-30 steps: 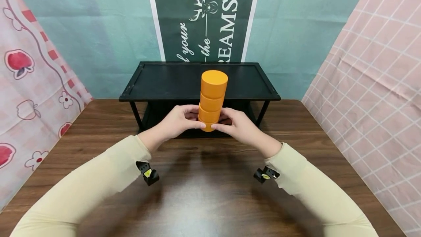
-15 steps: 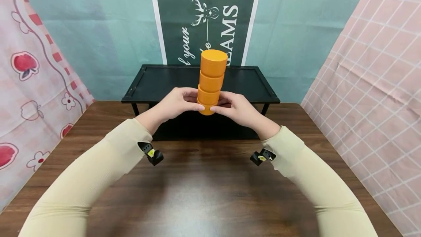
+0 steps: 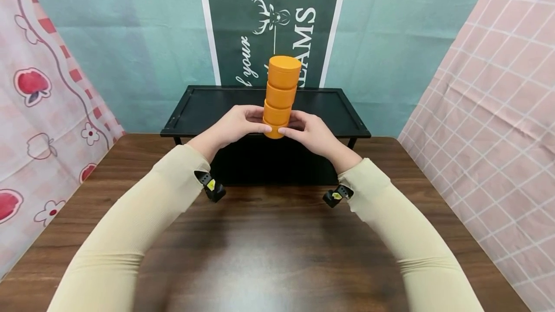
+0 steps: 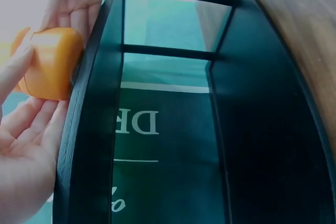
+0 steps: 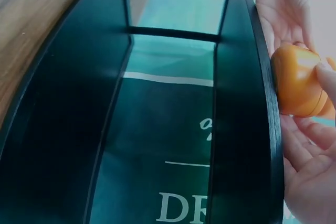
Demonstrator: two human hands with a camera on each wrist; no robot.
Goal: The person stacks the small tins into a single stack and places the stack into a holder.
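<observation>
A stack of several orange cylindrical pieces [image 3: 282,95] stands upright between both hands, its tiers slightly offset. With thumb and fingers, my left hand [image 3: 239,122] grips the lowest piece from the left. My right hand [image 3: 313,131] grips that same piece from the right, the thumbs close together in front. The stack's base is at the front edge of the black two-tier shelf [image 3: 208,110], level with its top board. Both the left wrist view and the right wrist view show the bottom orange piece [image 4: 52,64] [image 5: 299,80] close against that board; whether it touches is unclear.
The shelf stands at the back of a brown wooden table [image 3: 260,249], its lower board [image 3: 273,162] in shadow. Behind it hangs a green cloth [image 3: 130,52] with white lettering. Fruit-patterned cloth [image 3: 34,134] borders the left, pink checked cloth [image 3: 490,134] the right.
Both hands have raised the orange stack and carried it farther away, from in front of the shelf's lower opening up to its top board. The grip looks the same.
</observation>
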